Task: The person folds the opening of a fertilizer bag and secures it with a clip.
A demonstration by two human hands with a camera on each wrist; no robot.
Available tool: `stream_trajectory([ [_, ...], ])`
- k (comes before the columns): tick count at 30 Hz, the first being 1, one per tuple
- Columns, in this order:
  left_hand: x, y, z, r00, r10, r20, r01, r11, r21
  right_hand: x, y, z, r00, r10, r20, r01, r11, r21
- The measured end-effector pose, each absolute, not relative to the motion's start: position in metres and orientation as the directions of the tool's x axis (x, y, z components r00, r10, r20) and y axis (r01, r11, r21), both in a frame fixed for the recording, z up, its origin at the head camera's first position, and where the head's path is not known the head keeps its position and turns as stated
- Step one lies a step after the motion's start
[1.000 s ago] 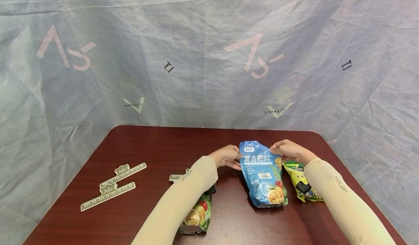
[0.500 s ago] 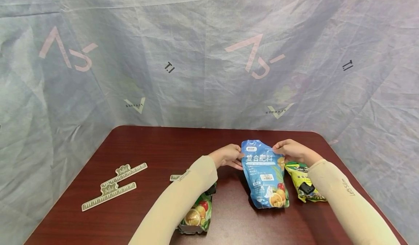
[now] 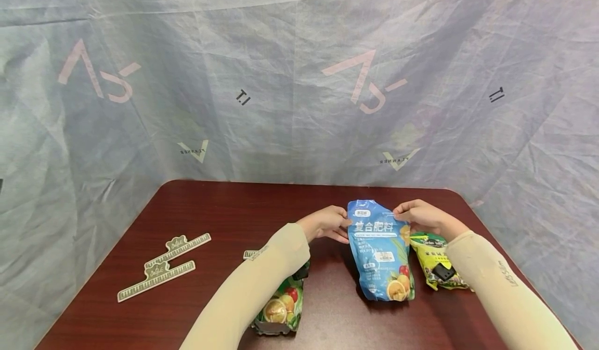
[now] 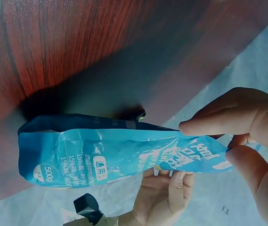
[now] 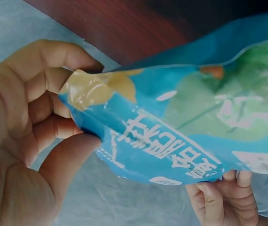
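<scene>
A blue fertilizer pouch (image 3: 379, 251) with fruit printed at its lower corner stands upright, leaning a little, on the right half of the table. My left hand (image 3: 326, 223) pinches its upper left edge between thumb and fingers, as the left wrist view shows with the pouch (image 4: 91, 157) seen side-on. At the opposite upper corner, my right hand (image 3: 423, 216) pinches the film; in the right wrist view that thumb (image 5: 72, 160) lies against the printed front. The pouch's top edge is stretched between both hands, its back mostly hidden.
Right of the pouch lies a yellow-green bag (image 3: 432, 261) with a black clip (image 3: 443, 272) on it. A fruit-printed green bag (image 3: 283, 308) sits partly behind my left sleeve. Two long ruler-like clips (image 3: 156, 280) lie at the left of the dark red table (image 3: 224, 209); grey cloth hangs behind.
Both hands and the pouch have shifted slightly to the right, the right hand a bit more. The pinch at each edge stays the same.
</scene>
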State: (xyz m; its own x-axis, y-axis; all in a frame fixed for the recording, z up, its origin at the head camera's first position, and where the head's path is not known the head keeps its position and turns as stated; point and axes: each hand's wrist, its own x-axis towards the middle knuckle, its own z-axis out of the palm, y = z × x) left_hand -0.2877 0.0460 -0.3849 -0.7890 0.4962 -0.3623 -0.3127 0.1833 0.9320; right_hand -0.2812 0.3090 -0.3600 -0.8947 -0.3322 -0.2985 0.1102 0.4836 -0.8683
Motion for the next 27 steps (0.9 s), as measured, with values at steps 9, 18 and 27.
stream_trajectory([
  [9, -0.281, 0.045, -0.375, -0.781, 0.51, -0.36, -0.301, 0.198, 0.933, -0.272, 0.31, -0.351, -0.885, -0.368, -0.285, 0.095, 0.456, -0.885],
  [18, -0.276, 0.046, -0.371, -0.779, 0.523, -0.345, -0.291, 0.186, 0.939, -0.267, 0.313, -0.346, -0.874, -0.396, -0.282, 0.092, 0.434, -0.896],
  [27, -0.272, 0.044, -0.367, -0.767, 0.551, -0.328, -0.272, 0.184, 0.945, -0.261, 0.313, -0.342, -0.875, -0.397, -0.279, 0.083, 0.443, -0.893],
])
